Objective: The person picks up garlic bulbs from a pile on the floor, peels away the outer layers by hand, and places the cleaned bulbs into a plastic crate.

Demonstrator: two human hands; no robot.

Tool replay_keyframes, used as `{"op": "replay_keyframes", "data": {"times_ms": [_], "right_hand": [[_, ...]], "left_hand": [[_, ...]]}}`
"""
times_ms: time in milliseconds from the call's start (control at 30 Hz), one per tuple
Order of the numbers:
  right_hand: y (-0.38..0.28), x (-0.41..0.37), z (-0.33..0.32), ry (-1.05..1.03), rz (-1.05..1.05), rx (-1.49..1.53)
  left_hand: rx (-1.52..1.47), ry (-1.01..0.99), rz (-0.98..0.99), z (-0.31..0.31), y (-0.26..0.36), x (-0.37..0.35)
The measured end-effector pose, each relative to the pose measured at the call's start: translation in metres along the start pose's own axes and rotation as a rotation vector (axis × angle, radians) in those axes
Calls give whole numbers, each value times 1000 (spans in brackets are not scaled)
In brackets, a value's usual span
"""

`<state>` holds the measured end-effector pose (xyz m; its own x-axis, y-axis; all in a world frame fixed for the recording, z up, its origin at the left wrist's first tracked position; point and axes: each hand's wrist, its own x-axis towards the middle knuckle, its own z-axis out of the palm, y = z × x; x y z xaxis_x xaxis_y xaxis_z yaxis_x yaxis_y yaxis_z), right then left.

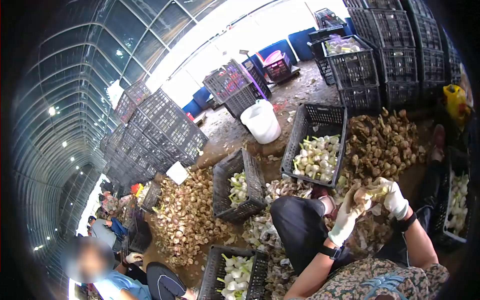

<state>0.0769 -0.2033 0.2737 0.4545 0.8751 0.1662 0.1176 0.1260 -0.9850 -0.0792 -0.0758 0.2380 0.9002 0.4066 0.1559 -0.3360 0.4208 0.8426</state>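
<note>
Bulb (363, 196) held between both gloved hands. Left hand (346, 218) is clenched around its lower end, and right hand (395, 198) is curled over its upper end. Pile (385, 142) lies just beyond the fingertips, with crate (320, 120) of peeled bulbs to their left.

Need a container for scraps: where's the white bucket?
In the head view, the white bucket stands on the floor above centre, just left of the black crate of peeled bulbs and below a tilted grey crate.
</note>
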Motion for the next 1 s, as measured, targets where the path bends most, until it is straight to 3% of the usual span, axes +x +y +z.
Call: {"op": "replay_keyframes", "data": {"times_ms": [33,67,100,167,200,300,367,433,467,500,600,633,667,700,767,800,833,900,933,967,1000], "right_hand": [[1,3,-2,-11,-85,-118],[4,3,0,-3,-38,-63],[-2,3,9,-5,-42,-58],[-20,-1,27,150,220,246],[-11,-1,32,158,18,150],[6,-2,27,177,69,172],[6,-1,25,169,-7,54],[12,-4,16,124,-158,-166],[5,-6,16,164,-124,-267],[-2,-8,17,173,-192,-395],[5,-10,15,193,-178,-410],[15,-11,13,176,-152,-292],[39,-11,16,103,-8,358],[37,-10,15,119,-233,136],[71,-3,11,307,47,417],[73,4,1,450,246,1082],[70,1,-8,445,188,915],[75,-2,-25,292,243,-500],[52,-14,-18,276,198,-852],[72,-17,-17,259,182,-744],[53,-19,-6,173,186,-340]], "left_hand": [[-59,2,-48,-3,1,0],[-2,58,-47,1,-3,-3],[107,87,102,2,-13,0],[378,127,247,16,-11,1],[596,208,355,18,-15,3],[449,261,267,18,-14,3],[312,294,158,34,12,-4],[90,251,-3,8,-8,-5],[-83,246,5,11,-4,-8],[-30,229,-13,0,-10,-9],[45,179,-44,1,3,-11],[-119,146,-173,3,12,-14],[-275,111,-167,-7,8,-13],[-321,31,-143,-6,16,-14],[-320,-48,-76,-2,23,-15],[-345,9,-114,0,25,-17],[-364,70,-152,-1,27,-20],[-414,-41,-127,-4,25,-20],[-137,26,-31,-5,17,-16],[136,98,58,-5,9,-16],[252,136,85,-4,7,-14]]}}
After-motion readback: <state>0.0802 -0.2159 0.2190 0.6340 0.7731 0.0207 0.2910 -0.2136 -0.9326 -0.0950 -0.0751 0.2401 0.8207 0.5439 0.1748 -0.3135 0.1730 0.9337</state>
